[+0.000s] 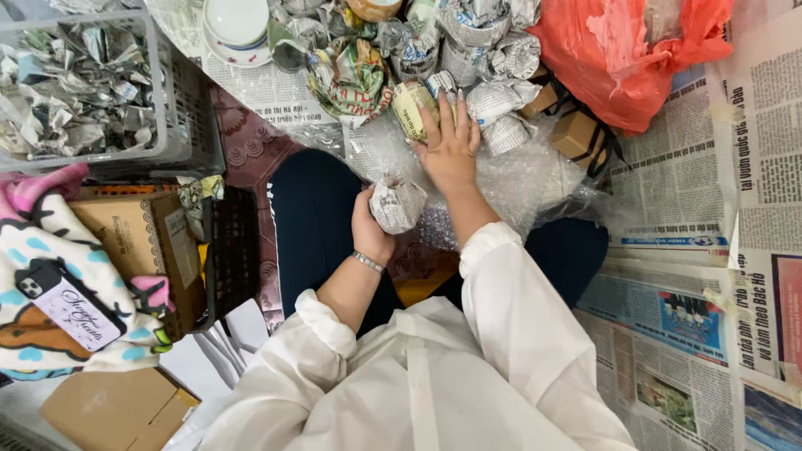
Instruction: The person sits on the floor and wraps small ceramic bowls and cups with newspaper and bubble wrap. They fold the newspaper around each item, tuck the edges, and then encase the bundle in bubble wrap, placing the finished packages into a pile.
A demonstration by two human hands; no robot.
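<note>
At the far left stands a grey plastic crate (pixel 180 125) heaped with crumpled newspaper, and below it one phone in a pale case (pixel 67 307) lies on a patterned fleece blanket (pixel 50 242) beside a brown cardboard box (pixel 138 242). Further right, the left hand (pixel 368 230) is curled around one small bundle wrapped in crumpled newspaper (pixel 398 204); the bundle sits against the palm with the fingers closed behind it, held just above the lap. The right hand (pixel 451 149) lies flat with fingers spread wide on a sheet of clear bubble wrap (pixel 526 179), its fingertips touching a round pale-green object half wrapped in newsprint (pixel 413 107). Beyond the fingertips a crowded pile of newspaper-wrapped bundles (pixel 493 58), too many to count surely, blocks the way toward two stacked white dishes (pixel 236 29). To the right sit two small brown cardboard boxes (pixel 576 134) and one orange plastic bag (pixel 635 58), with spread newspaper sheets (pixel 710 250) covering the floor.
</note>
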